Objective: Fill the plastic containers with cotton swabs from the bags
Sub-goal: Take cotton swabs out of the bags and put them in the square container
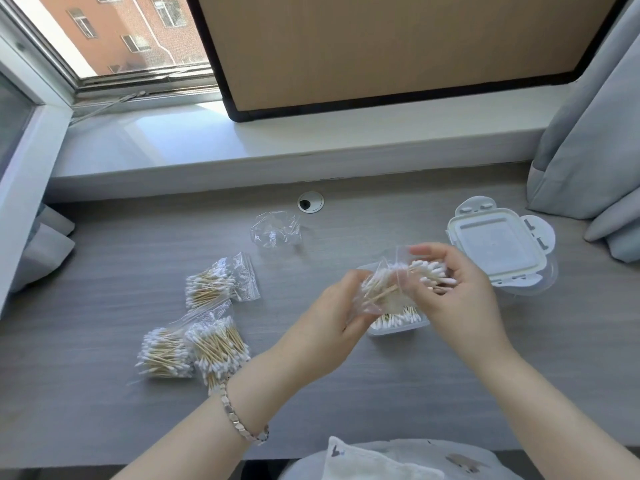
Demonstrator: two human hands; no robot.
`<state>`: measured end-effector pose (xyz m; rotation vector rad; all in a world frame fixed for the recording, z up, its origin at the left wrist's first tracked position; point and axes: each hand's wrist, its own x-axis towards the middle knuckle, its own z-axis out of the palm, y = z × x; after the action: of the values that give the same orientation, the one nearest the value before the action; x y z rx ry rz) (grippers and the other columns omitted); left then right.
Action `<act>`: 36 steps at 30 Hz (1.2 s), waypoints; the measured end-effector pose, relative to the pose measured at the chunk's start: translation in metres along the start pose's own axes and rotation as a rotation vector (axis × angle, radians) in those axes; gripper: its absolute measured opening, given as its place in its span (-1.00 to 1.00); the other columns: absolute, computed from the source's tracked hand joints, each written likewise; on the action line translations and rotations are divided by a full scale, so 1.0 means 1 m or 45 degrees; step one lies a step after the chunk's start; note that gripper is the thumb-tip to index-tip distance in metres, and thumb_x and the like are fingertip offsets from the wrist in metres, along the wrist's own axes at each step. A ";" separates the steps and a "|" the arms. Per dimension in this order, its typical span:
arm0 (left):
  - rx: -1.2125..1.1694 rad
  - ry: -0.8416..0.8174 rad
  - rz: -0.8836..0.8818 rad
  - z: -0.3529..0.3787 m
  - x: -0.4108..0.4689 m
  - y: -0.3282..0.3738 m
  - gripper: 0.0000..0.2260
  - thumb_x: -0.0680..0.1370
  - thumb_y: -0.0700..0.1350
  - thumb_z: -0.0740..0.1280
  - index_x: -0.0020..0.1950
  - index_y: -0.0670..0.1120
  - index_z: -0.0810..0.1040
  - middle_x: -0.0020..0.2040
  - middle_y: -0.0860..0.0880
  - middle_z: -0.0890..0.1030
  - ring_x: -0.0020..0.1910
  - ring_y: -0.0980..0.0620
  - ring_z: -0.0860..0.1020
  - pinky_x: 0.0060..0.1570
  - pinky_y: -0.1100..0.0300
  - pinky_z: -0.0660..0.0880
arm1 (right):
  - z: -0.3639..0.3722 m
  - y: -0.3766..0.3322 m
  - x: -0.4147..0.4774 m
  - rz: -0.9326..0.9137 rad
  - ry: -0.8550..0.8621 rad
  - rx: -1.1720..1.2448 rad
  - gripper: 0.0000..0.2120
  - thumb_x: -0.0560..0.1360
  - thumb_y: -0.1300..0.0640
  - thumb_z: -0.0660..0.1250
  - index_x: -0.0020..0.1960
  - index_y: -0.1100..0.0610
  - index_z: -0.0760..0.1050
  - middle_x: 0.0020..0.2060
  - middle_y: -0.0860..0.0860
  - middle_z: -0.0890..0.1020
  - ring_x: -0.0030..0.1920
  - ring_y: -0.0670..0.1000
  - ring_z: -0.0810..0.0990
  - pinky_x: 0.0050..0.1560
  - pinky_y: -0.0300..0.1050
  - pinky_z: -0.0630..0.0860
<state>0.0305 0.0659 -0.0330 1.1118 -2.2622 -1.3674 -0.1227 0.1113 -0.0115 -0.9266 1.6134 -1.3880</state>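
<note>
Around the open container (394, 330), full bags (214, 344) are lying at nine o'clock, an empty bag (275, 230) at eleven, a lidded container (498, 247) at two.

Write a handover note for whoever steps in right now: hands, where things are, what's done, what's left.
Left hand grips a clear bag; right hand holds a bundle of swabs at its mouth, above the open container.
Done: that container holds some swabs; one empty bag lies farther back.
Left: finish this bag, then three full bags on the left; the second container, lid resting on it, waits at right.
</note>
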 end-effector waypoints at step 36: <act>-0.346 0.053 -0.084 0.010 -0.004 -0.006 -0.78 0.57 -0.14 0.24 0.02 0.22 0.40 -0.02 0.31 0.54 0.05 0.33 0.50 0.08 0.46 0.38 | -0.038 -0.025 0.032 0.468 0.036 0.497 -0.81 0.52 0.26 0.22 -0.26 0.11 0.38 -0.69 -0.10 0.25 -0.71 -0.17 0.18 -0.69 -0.39 0.12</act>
<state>0.0302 0.0734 -0.0421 1.1180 -1.9531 -1.6043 -0.1693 0.0945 0.0125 -0.3614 1.3774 -1.3859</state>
